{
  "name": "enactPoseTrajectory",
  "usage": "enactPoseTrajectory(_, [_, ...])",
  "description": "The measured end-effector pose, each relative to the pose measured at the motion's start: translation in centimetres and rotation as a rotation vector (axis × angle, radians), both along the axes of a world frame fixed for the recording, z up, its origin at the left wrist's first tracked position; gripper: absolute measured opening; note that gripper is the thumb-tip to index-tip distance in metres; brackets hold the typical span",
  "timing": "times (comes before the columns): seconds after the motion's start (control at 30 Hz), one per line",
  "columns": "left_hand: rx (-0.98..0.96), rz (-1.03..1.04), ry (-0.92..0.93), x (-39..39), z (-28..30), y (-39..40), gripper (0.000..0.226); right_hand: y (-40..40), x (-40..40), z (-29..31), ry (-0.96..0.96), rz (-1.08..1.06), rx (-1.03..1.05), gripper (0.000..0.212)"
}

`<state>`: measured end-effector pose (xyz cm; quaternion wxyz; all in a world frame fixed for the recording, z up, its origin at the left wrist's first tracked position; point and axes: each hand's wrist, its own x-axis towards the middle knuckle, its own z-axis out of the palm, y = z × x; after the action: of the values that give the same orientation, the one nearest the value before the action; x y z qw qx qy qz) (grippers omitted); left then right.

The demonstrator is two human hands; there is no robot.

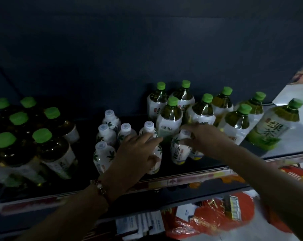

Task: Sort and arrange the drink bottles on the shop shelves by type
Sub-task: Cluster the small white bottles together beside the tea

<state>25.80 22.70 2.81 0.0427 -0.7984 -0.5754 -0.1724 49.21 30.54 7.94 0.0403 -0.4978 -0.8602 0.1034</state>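
On a dark shelf (88, 190) stand three groups of bottles. Large green-capped tea bottles (170, 122) with white labels fill the right part. Darker green-capped bottles (50, 150) crowd the left. Between them are several small white-capped bottles (105, 134) with palm-leaf labels. My left hand (135, 153) reaches in from below, with its thumb and fingers round one small bottle (156, 164). My right hand (203, 138) comes from the right and grips another small bottle (179, 150) near its top, just in front of the large tea bottles.
A pale, shiny panel (290, 94) closes the shelf's right end, with a green tea bottle (276, 126) against it. Below the shelf's red-striped front edge (164, 182) lie red packets (216, 221) and white boxes (143, 223). The shelf's back wall is dark.
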Motion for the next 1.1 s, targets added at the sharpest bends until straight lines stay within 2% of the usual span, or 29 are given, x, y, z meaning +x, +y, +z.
enactPoseTrajectory(0.1, [-0.035, -0.01, -0.003, -0.2, 0.2, -0.3, 0.061, 0.6, 1.4, 3.0, 0.044, 0.073, -0.002, 0.025])
enactPoseTrajectory(0.2, [-0.018, 0.014, -0.039, -0.2, 1.0, -0.8, 0.061, 0.9, 2.4, 8.1, 0.242, 0.035, -0.053, 0.024])
enactPoseTrajectory(0.3, [0.075, 0.136, -0.099, -1.1, 1.5, -1.8, 0.055, 1.1, 0.9, 12.4, 0.475, 0.046, -0.067, 0.012])
enactPoseTrajectory(0.37, [0.099, 0.246, -0.093, -2.1, 1.4, -2.7, 0.055, 1.7, -1.7, 13.0, 0.51, 0.085, 0.044, 0.013])
enactPoseTrajectory(0.47, [0.09, 0.303, -0.08, -3.5, 0.4, -3.9, 0.059, 3.2, -7.4, 11.3, 0.436, 0.166, 0.154, 0.026])
enactPoseTrajectory(0.53, [0.086, 0.32, -0.069, -4.0, -0.2, -4.4, 0.061, 4.7, -11.3, 9.4, 0.257, 0.232, 0.182, 0.033])
enactPoseTrajectory(0.63, [0.087, 0.326, -0.108, -4.3, -0.4, -4.5, 0.06, 6.7, -15.9, 6.4, -0.021, 0.341, 0.137, 0.029])
enactPoseTrajectory(0.7, [0.061, 0.318, -0.107, -4.4, -0.4, -4.4, 0.061, 7.6, -17.4, 4.5, -0.138, 0.388, 0.049, 0.022])
enactPoseTrajectory(0.8, [0.037, 0.302, -0.106, -4.7, -0.8, -4.3, 0.062, 8.5, -17.6, 2.4, -0.101, 0.374, -0.095, 0.023])
enactPoseTrajectory(0.93, [0.075, 0.284, -0.071, -4.7, -0.7, -4.0, 0.056, 7.7, -16.8, 2.8, 0.034, 0.323, -0.201, 0.054])
enactPoseTrajectory(1.0, [0.084, 0.266, -0.044, -4.5, -0.3, -3.8, 0.055, 6.3, -15.7, 4.5, 0.097, 0.286, -0.221, 0.061])
enactPoseTrajectory(1.03, [0.074, 0.26, -0.047, -4.4, -0.1, -3.6, 0.055, 5.5, -14.5, 5.4, 0.141, 0.258, -0.173, 0.055])
enactPoseTrajectory(1.1, [0.031, 0.247, -0.056, -4.2, 0.2, -3.2, 0.054, 3.9, -10.9, 6.9, 0.14, 0.138, 0.034, 0.032])
